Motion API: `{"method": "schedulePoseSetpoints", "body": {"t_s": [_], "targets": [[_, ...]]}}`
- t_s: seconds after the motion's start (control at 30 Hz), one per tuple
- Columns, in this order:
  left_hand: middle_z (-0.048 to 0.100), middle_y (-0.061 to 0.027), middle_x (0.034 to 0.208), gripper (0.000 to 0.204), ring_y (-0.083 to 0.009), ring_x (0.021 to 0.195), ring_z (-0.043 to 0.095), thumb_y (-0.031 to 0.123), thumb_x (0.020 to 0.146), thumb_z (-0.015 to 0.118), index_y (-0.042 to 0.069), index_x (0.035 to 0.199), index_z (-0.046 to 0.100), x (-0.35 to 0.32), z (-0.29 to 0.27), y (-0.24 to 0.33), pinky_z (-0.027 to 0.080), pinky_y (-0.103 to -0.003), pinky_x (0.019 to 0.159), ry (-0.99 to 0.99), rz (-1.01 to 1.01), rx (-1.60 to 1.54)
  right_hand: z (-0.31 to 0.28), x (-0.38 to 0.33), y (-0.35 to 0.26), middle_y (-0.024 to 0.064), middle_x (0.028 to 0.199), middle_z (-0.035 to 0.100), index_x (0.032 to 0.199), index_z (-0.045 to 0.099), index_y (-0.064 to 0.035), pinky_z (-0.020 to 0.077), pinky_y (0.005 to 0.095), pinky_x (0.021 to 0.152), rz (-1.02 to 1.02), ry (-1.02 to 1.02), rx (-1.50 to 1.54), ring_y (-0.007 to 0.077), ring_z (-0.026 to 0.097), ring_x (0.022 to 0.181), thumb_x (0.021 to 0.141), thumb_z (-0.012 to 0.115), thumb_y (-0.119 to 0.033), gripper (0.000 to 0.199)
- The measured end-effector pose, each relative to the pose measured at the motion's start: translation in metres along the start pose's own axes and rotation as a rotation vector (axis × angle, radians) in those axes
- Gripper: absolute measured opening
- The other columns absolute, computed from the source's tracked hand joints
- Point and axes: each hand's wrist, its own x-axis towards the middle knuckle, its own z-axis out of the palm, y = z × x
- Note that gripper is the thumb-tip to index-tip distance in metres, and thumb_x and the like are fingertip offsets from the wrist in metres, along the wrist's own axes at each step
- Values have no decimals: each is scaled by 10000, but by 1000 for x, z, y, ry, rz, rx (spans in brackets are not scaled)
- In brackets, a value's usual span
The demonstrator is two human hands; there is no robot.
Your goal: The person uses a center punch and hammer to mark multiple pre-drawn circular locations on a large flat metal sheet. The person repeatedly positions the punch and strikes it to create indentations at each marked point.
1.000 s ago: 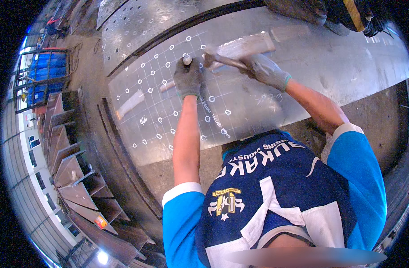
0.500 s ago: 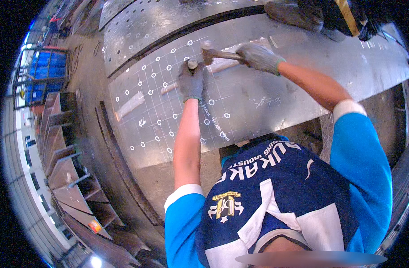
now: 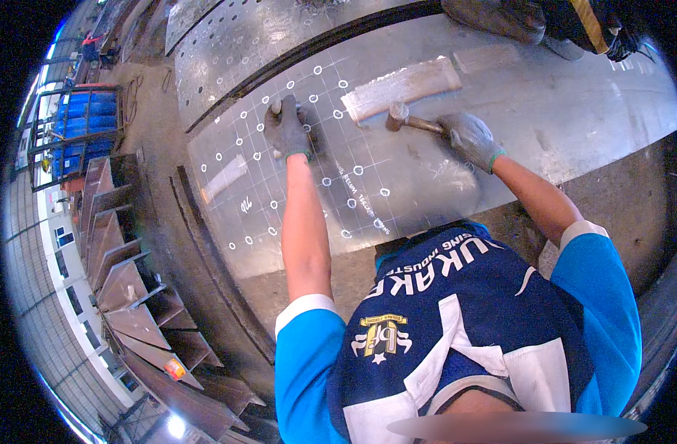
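A large grey steel plate (image 3: 516, 103) lies before me, marked with a chalk grid and several small white circles. My left hand (image 3: 287, 132), in a grey knit glove, is closed around a short metal punch (image 3: 277, 108) over the grid; its round top shows and the tip is hidden under the hand. To the right, my right hand (image 3: 469, 140), gloved the same way, grips the handle of a hammer (image 3: 399, 115). The hammer's head points left and is apart from the punch.
Pale worn strips mark the plate, one near its far middle (image 3: 405, 90). A second plate with drilled holes (image 3: 224, 55) lies beyond a dark gap. Dark shoes (image 3: 495, 18) are at the far edge. Steel beams (image 3: 142, 296) and blue cylinders in a rack (image 3: 83, 122) stand left.
My left hand has shifted left with the punch to another part of the grid. The hammer has moved right and nearer to me, away from the punch.
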Motion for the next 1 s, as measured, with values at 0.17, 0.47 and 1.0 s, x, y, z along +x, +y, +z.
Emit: {"method": "schedulePoseSetpoints", "body": {"t_s": [0.17, 0.47, 1.0], "targets": [[717, -43, 851, 173, -117, 714, 652, 144, 918, 804, 28, 968, 687, 15, 20, 1, 553, -281, 610, -77, 3, 65, 0, 3, -3, 223, 1112, 714, 1164, 723, -84, 491, 546, 949, 6, 49, 38, 440, 648, 1080, 964, 488, -247, 349], [717, -34, 837, 182, -96, 705, 644, 168, 918, 811, 37, 983, 703, 26, 38, 21, 526, -255, 598, -125, 80, 205, 15, 2, 7, 210, 1132, 707, 1146, 718, -108, 501, 552, 945, -3, 112, 25, 433, 654, 1095, 974, 527, -274, 305], [741, -59, 895, 258, -118, 744, 682, 186, 922, 814, 0, 1069, 711, 50, 80, 10, 588, -283, 653, -182, 11, 151, 7, 4, 0, 220, 1033, 718, 1138, 717, -107, 510, 558, 857, 43, 34, 22, 452, 669, 998, 948, 545, -218, 279]]}}
